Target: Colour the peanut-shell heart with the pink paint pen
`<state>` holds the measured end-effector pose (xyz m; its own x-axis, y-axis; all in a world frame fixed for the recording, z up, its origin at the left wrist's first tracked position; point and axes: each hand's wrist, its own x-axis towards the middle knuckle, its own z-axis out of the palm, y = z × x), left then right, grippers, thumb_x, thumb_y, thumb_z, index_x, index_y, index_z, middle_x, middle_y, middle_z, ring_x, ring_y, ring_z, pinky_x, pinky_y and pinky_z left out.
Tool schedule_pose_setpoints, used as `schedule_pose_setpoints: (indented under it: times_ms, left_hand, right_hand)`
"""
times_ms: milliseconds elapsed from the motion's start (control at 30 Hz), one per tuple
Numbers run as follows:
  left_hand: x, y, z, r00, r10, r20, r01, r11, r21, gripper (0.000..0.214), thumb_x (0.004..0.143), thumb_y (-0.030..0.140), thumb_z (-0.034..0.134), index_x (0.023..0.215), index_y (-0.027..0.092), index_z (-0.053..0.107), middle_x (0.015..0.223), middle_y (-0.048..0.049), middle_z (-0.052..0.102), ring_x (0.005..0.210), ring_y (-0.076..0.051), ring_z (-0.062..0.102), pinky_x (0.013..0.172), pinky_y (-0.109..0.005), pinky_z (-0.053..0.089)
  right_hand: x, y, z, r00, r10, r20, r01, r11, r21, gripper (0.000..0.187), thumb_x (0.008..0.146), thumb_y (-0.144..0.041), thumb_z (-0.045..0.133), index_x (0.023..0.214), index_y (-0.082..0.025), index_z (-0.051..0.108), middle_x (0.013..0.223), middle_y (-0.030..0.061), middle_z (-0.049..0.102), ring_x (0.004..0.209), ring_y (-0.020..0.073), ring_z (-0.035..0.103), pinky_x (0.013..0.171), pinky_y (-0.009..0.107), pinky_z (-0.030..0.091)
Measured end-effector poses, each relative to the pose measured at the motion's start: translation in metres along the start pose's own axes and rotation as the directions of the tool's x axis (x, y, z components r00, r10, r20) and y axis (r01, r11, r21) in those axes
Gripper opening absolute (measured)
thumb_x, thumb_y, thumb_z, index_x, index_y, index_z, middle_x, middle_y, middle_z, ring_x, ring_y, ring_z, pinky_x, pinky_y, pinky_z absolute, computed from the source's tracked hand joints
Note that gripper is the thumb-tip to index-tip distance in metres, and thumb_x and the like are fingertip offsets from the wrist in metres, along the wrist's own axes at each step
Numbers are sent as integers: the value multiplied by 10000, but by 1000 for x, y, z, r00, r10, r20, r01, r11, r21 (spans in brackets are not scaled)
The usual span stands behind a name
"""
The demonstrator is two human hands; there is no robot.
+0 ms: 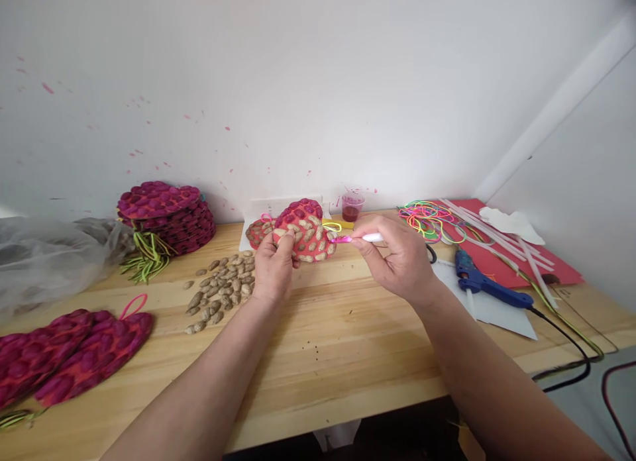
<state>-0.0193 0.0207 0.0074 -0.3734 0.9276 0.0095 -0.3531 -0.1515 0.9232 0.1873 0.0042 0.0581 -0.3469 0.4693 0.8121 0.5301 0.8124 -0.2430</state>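
Observation:
My left hand (275, 265) grips the lower left edge of a red oval piece (309, 239) covered with peanuts in their shells. Its upper peanuts are coated magenta, while the lower ones keep their tan colour. A yellow-green cord loop (332, 227) sticks out at its right side. In my right hand (395, 259) is a white-handled paintbrush (371, 237), its magenta tip at the right edge of the piece. Behind the piece, a plastic cup (352, 208) with dark red liquid stands by the wall. Another peanut-covered piece (258, 232) lies partly hidden behind my left hand.
Loose peanuts (226, 285) lie left of my left arm. Finished-looking magenta pieces are stacked (166, 216) at the back left; more magenta pieces (99, 355) lie in front. At right are colourful cords (430, 219), a blue glue gun (489, 285) with its cable, and white sticks (497, 232) on red sheets.

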Motion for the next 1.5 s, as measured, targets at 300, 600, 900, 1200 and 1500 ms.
schedule_pose_setpoints:
  times_ms: [300,600,900,1200,1500]
  left_hand:
    - [-1,0,1,1000,21,2,-21,1000,12,371,642,453,812,766,209,562,654,55,567,499,-75,438,408,-188,333]
    - [0,-1,0,999,40,3,-40,999,16,363,672,445,813,785,216,556,665,59,545,513,-81,441,411,-191,330]
    - [-2,2,1,1000,16,14,-16,1000,20,387,668,453,829,755,218,534,619,68,502,494,-79,425,413,-190,327]
    - [-3,5,0,998,15,57,-18,999,47,347,704,424,786,773,229,507,609,74,484,473,-78,401,406,-182,300]
    - [0,3,-5,993,79,92,-88,991,100,353,777,436,760,781,229,473,659,57,495,523,-84,406,453,-184,334]
  right_hand:
    - [-1,1,2,1000,-6,10,6,1000,-6,38,989,-240,623,968,-255,649,887,23,768,827,203,696,796,388,511]
    - [0,1,-3,999,29,-23,-29,999,15,58,981,-216,615,958,-257,649,876,26,749,831,202,687,767,369,519]
    - [-1,1,-1,997,60,-55,-59,998,17,45,980,-229,630,948,-248,655,877,33,742,836,203,676,776,370,506]
    - [-2,4,0,976,216,-37,-209,967,145,92,982,-308,646,935,-229,655,849,17,718,770,170,640,715,328,472]
    - [-2,6,-3,970,242,-6,-234,941,243,133,992,-335,635,905,-235,639,850,21,700,778,174,631,654,316,438]
